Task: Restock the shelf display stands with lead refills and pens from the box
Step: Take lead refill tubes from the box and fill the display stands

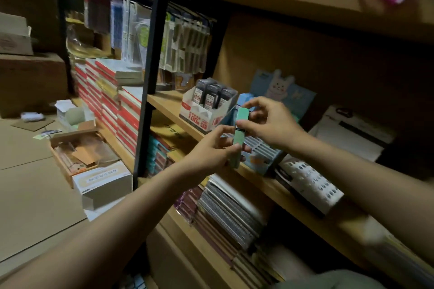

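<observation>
Both hands pinched the green case (239, 135): left hand (211, 150) at its lower end, right hand (270, 122) near the top, just before the stand (263, 150). It looked light, stiff, smooth; end grips suited it.

I observe a wooden shelf (164, 103) carrying a white display stand (206, 112) of dark lead refill packs, a blue rabbit-card stand (265, 148) just beside it, and white perforated trays (312, 183) further right. On the floor (35, 183) lie an open cardboard box (77, 152) and a white carton (103, 185).
</observation>
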### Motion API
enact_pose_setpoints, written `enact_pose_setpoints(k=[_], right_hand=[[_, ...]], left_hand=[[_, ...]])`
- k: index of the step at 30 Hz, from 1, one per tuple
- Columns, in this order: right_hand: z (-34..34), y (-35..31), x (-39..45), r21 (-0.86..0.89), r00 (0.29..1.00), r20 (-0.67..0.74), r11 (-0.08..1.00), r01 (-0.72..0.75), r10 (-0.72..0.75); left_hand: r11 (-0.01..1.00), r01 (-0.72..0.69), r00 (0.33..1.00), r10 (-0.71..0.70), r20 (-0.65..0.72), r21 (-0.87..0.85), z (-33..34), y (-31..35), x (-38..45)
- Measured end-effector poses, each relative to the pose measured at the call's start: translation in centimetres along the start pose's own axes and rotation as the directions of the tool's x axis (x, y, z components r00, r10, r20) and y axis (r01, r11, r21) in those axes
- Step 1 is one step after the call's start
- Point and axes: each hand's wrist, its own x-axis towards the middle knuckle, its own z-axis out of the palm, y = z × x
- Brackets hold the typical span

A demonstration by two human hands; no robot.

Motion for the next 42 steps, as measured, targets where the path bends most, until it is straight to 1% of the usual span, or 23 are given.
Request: enact_pose_setpoints(k=[1,2,3,4,5,6,8,10,11,12,14,16,22,26,31,33,35,38,42], right_hand=[[-1.0,0.1,-0.3,-0.003,0.999,-0.034,1.0,-0.001,0.001],[-2.2,0.1,-0.4,-0.033,0.997,-0.079,0.999,-0.008,0.005],[-3.6,0.1,-0.5,-0.072,0.99,-0.137,0.997,-0.022,0.012],[-5.0,0.3,-0.5,-0.099,0.98,-0.198,0.994,-0.043,0.022],[-6.3,0.7,-0.6,-0.107,0.967,-0.253,0.992,-0.068,0.039],[-7.4,1.2,-0.6,-0.113,0.953,-0.297,0.989,-0.098,0.061],[-8.6,2.3,-1.0,-0.189,0.935,-0.343,0.969,-0.161,0.089],[-8.6,3.4,-1.2,-0.269,0.931,-0.359,0.947,-0.174,0.069],[-8.3,3.8,-1.2,-0.278,0.928,-0.368,0.947,-0.162,0.051],[-8.0,4.1,-1.2,-0.277,0.924,-0.382,0.949,-0.15,0.035],[-7.4,4.5,-0.8,-0.275,0.911,-0.411,0.951,-0.143,0.018],[-7.0,4.7,-0.4,-0.283,0.908,-0.419,0.95,-0.131,0.0],[-6.0,5.5,-0.1,-0.443,0.951,-0.305,0.891,-0.097,-0.049],[-5.8,6.0,0.0,-0.413,0.959,-0.282,0.906,-0.095,-0.027],[-5.9,6.2,0.4,-0.384,0.955,-0.296,0.913,-0.136,0.018],[-5.8,6.5,0.3,-0.397,0.956,-0.291,0.905,-0.154,0.035],[-5.4,6.8,0.0,-0.47,0.961,-0.275,0.869,-0.155,0.022],[-5.0,7.0,-0.2,-0.622,0.961,-0.274,0.77,-0.145,-0.04],[-4.8,6.9,-0.5,-0.698,0.963,-0.26,0.703,-0.137,-0.07]], left_hand=[[0.999,-0.031,0.999,0.031,-0.008,0.03,0.8,-0.2,0.2],[0.989,-0.08,0.996,0.085,-0.032,0.127,1.3,-0.5,0.4],[0.945,-0.138,0.986,0.159,-0.048,0.298,1.6,-0.8,0.6],[0.852,-0.19,0.971,0.237,-0.035,0.488,1.7,-1.1,0.8],[0.729,-0.229,0.955,0.297,0.003,0.644,1.6,-1.6,0.9],[0.614,-0.25,0.945,0.322,0.051,0.749,1.6,-2.0,0.9],[0.43,-0.245,0.952,0.276,0.132,0.869,1.4,-3.1,0.9],[0.269,-0.218,0.965,0.203,0.167,0.938,1.2,-4.3,0.9],[0.207,-0.212,0.967,0.186,0.174,0.955,1.1,-4.7,1.0],[0.167,-0.208,0.968,0.18,0.177,0.964,1.0,-4.9,1.0],[0.143,-0.198,0.969,0.176,0.172,0.97,0.9,-5.1,1.2],[0.153,-0.2,0.969,0.178,0.172,0.968,0.9,-5.0,1.3],[0.136,-0.225,0.962,0.188,0.198,0.965,0.2,-5.2,1.4],[0.159,-0.239,0.955,0.215,0.203,0.958,0.3,-5.4,1.7],[0.164,-0.239,0.957,0.205,0.204,0.957,0.2,-5.3,1.8],[0.161,-0.241,0.958,0.2,0.208,0.957,0.2,-5.3,1.7],[0.159,-0.244,0.958,0.194,0.212,0.957,0.1,-5.2,1.7],[0.156,-0.242,0.96,0.179,0.213,0.958,0.1,-5.0,1.7],[0.148,-0.234,0.963,0.173,0.208,0.961,0.1,-4.9,1.8]])
